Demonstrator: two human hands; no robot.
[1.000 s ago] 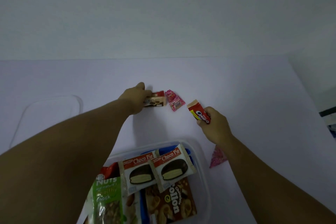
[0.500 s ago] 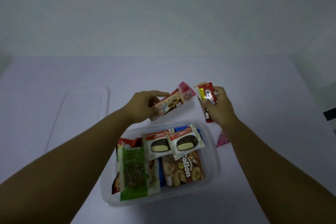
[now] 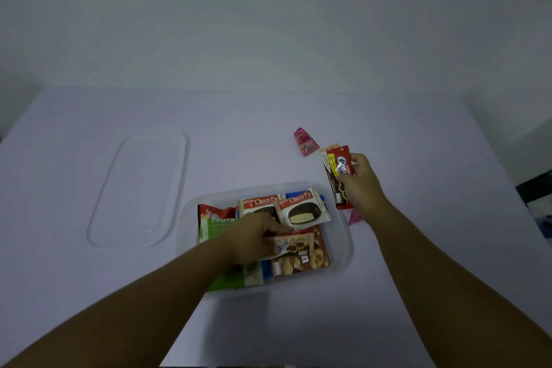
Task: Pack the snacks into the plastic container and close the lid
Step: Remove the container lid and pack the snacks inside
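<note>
A clear plastic container (image 3: 343,257) sits near the table's front, holding two Choco Pie packs (image 3: 301,209), a green nuts bag (image 3: 215,222) and a brown biscuit box (image 3: 301,261). My left hand (image 3: 252,237) is inside the container and grips a small brown cookie packet (image 3: 291,245) lying on top of the box. My right hand (image 3: 363,182) holds a red-and-brown snack pack (image 3: 337,172) upright just beyond the container's right rim. A pink candy packet (image 3: 305,142) lies on the table further back. Another pink packet (image 3: 355,216) peeks out beside my right wrist.
The clear lid (image 3: 140,188) lies flat on the table to the left of the container. The white table (image 3: 418,134) ends at a wall behind. Dark objects (image 3: 537,197) sit off the table's right edge.
My left hand carried the brown cookie packet from above the container's far rim down into it. My right hand stayed beside the container with its snack pack.
</note>
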